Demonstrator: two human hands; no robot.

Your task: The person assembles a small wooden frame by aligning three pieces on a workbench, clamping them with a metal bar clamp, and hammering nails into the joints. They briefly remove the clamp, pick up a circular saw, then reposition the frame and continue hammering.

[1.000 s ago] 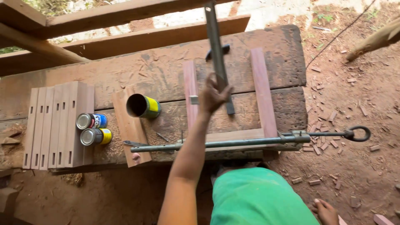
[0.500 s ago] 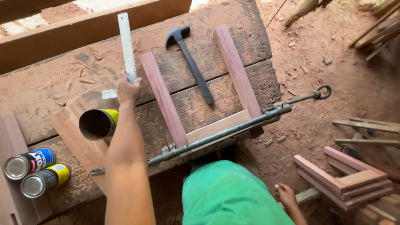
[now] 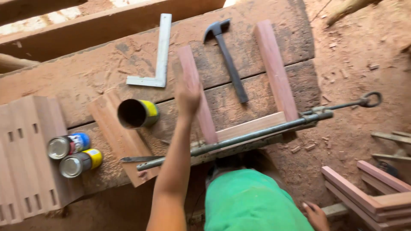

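Observation:
My left hand (image 3: 188,95) hovers, blurred and empty, over the left one of two reddish wooden battens (image 3: 201,111) on a rough, sawdust-covered workbench (image 3: 85,72). The other batten (image 3: 276,68) lies parallel to the right. A pale crosspiece (image 3: 252,125) joins their near ends, and a long metal bar clamp (image 3: 257,134) lies along it. A steel try square (image 3: 161,55) rests on the bench just left of the hand. A claw hammer (image 3: 229,62) lies between the battens. My right hand (image 3: 316,215) is low beside my green clothing, partly cut off by the frame edge.
An open-ended tin (image 3: 137,113) lies on a short board (image 3: 124,145). Two closed cans (image 3: 68,145) (image 3: 81,162) sit beside a stack of slotted boards (image 3: 25,158). A thin blade (image 3: 137,159) lies by the clamp's end. Assembled wooden frames (image 3: 372,192) rest on the dirt floor at right.
My left hand held the hammer above the bench, then the try square. Both now lie on the bench and the hand has pulled back empty over the left batten.

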